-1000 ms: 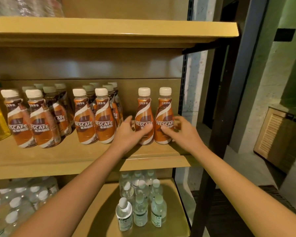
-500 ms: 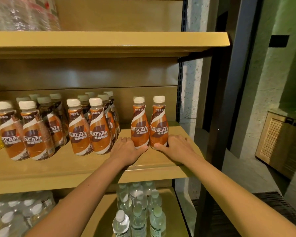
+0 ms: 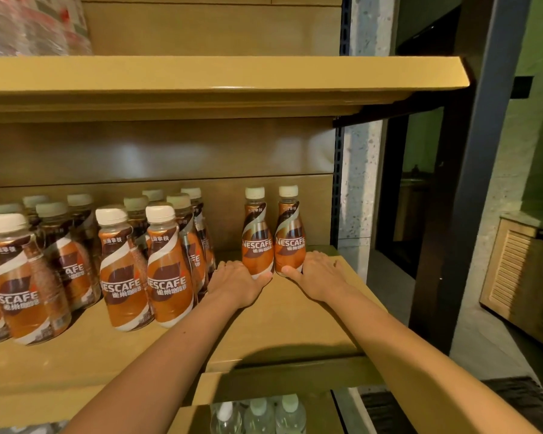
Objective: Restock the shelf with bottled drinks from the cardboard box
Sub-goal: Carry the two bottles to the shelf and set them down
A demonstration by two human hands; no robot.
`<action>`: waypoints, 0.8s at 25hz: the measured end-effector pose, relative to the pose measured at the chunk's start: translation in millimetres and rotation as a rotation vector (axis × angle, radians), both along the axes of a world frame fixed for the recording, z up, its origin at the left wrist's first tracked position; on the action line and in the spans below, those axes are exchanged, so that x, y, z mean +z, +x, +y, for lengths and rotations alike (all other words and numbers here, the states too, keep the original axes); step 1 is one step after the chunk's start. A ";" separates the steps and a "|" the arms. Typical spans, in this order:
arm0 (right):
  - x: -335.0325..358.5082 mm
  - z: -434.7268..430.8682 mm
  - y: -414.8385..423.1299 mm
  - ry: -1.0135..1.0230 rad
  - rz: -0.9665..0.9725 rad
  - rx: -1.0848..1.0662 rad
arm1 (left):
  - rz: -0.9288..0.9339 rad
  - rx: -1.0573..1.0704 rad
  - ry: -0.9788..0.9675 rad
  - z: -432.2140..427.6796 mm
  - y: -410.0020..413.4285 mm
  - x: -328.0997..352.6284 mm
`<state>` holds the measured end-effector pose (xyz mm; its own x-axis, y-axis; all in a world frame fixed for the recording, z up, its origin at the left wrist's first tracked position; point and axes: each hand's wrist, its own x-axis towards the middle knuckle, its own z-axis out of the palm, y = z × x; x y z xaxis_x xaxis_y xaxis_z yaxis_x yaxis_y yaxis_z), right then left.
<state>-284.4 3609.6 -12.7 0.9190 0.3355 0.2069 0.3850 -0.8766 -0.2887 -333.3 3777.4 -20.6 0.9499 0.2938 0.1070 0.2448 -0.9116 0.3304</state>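
Two Nescafé coffee bottles are steadied at their bases on the wooden shelf (image 3: 295,311).

The left Nescafé bottle (image 3: 257,242) is cupped low by the left hand (image 3: 235,281), thumb laid across its foot, while the right Nescafé bottle (image 3: 290,239) is pressed at its base by the right hand (image 3: 318,274); both hands are loosely curved against the bottles, not closed round them. The pair stands upright and touching, deep on the shelf near its right end (white caps on). A cluster of matching bottles (image 3: 166,270) is ranked to the left, well apart from the pair. Clear water bottles (image 3: 259,416) are seen on the shelf below.
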 end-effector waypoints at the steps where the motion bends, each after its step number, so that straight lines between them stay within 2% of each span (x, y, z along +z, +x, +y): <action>1: -0.9 0.6 2.8 -0.007 0.009 0.000 | 0.001 0.006 -0.004 -0.2 1.2 -0.4; 9: 8.4 -13.8 -19.1 -0.038 0.046 0.003 | -0.081 0.018 -0.099 -10.4 -23.2 9.4; 13: 27.8 -38.0 -78.3 0.028 0.003 0.086 | -0.126 -0.005 -0.021 -35.1 -82.2 27.2; 17: 46.1 -67.6 -148.7 0.061 -0.018 0.182 | -0.257 -0.190 0.036 -74.9 -148.7 49.4; 20: 57.5 -105.2 -188.2 0.066 -0.108 0.122 | -0.352 -0.330 0.111 -125.6 -190.6 65.9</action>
<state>-472.6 3504.5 44.8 0.8437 0.4254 0.3275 0.5191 -0.8021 -0.2953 -523.9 3651.8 45.3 0.8907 -0.0481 0.4521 -0.1722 -0.9560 0.2377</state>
